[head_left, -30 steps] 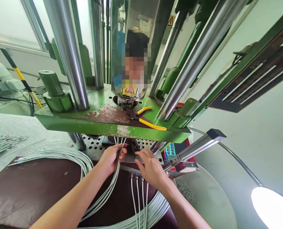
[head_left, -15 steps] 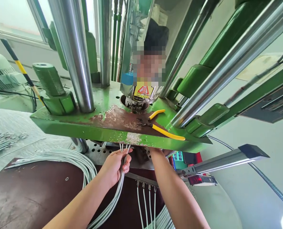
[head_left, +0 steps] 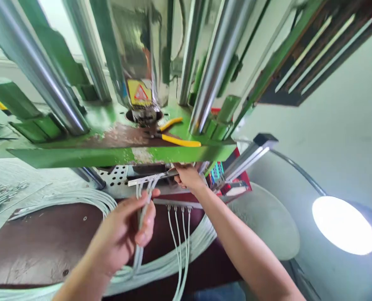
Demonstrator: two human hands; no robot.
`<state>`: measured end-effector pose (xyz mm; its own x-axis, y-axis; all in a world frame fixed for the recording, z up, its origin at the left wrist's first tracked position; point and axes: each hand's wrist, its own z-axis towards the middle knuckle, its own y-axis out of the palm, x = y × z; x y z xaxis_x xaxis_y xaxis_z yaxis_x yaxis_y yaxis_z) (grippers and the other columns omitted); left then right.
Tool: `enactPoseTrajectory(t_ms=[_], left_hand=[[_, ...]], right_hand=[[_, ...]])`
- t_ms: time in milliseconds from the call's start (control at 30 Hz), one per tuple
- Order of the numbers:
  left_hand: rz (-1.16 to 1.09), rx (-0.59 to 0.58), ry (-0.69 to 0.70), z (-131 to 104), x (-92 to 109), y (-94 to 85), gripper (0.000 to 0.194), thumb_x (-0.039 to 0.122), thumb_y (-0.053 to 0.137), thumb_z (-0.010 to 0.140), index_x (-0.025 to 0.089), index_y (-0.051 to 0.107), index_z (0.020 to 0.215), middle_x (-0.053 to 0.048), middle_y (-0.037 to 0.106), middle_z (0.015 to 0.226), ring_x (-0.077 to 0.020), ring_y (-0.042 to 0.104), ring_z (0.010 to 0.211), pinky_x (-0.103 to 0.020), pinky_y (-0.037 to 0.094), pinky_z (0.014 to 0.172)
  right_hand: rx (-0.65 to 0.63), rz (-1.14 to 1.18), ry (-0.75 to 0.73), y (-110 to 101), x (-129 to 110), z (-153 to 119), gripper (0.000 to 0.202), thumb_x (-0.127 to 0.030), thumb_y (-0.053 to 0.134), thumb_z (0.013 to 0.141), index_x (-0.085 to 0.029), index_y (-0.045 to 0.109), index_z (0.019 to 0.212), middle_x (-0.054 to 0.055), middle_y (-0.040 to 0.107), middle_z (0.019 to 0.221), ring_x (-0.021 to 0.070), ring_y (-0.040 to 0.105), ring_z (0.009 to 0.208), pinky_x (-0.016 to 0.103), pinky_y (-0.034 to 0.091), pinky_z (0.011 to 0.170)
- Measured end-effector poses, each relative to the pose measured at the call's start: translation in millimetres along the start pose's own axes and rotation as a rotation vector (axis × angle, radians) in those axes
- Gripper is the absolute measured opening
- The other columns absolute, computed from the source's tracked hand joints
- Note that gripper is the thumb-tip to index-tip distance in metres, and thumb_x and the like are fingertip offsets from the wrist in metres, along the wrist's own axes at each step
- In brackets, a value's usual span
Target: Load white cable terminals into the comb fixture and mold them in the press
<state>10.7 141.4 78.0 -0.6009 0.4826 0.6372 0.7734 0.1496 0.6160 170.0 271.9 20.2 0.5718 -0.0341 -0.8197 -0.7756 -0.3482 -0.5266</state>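
While the left hand [head_left: 126, 228] grips thin, limp grey cables [head_left: 141, 217] at centre frame, the right hand [head_left: 187, 177] pinches a stiff metal strip [head_left: 148, 179]; the cables are best held near their ends.

Left hand [head_left: 127, 225] curled closed, thumb up; right hand [head_left: 187, 177] reaching forward, seemingly gripping.
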Motion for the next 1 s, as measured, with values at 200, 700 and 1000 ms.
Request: enactPoseTrajectory(t_ms=[200,700,1000], left_hand=[[0.19,-0.032,0.013,0.1,30.0,9.8,0.036,0.007,0.029,0.094,0.004,0.066,0.094,0.002,0.05,0.049,-0.0045,0.038,0.029,-0.016,0.033,0.03],[0.212,0.038,0.003,-16.1,2.9,19.0,0.032,0.011,0.034,0.096,0.009,0.066,0.097,0.006,0.044,0.048,-0.0022,0.03,0.03,-0.014,0.024,0.032],[0.094,0.194,-0.093,-40.9,-75.7,1.3,0.024,0.03,0.062,0.084,0.014,0.064,0.101,0.007,0.046,0.045,-0.0027,0.023,0.032,-0.017,0.018,0.036]], right_hand=[[-0.065,0.4,0.292,7.1,24.4,-40.4,0.037,-0.05,0.041,0.098,-0.02,0.043,0.077,-0.009,0.039,0.038,0.0054,0.03,0.026,0.017,0.02,0.03],[-0.037,0.639,0.301,11.3,29.3,-48.0,0.034,-0.038,0.043,0.1,-0.016,0.053,0.077,-0.006,0.045,0.036,0.0062,0.035,0.026,0.016,0.025,0.028],[0.03,0.687,0.126,12.6,41.4,-48.2,0.028,-0.029,0.044,0.099,-0.012,0.065,0.093,-0.006,0.052,0.046,0.0065,0.048,0.034,0.016,0.04,0.035]])
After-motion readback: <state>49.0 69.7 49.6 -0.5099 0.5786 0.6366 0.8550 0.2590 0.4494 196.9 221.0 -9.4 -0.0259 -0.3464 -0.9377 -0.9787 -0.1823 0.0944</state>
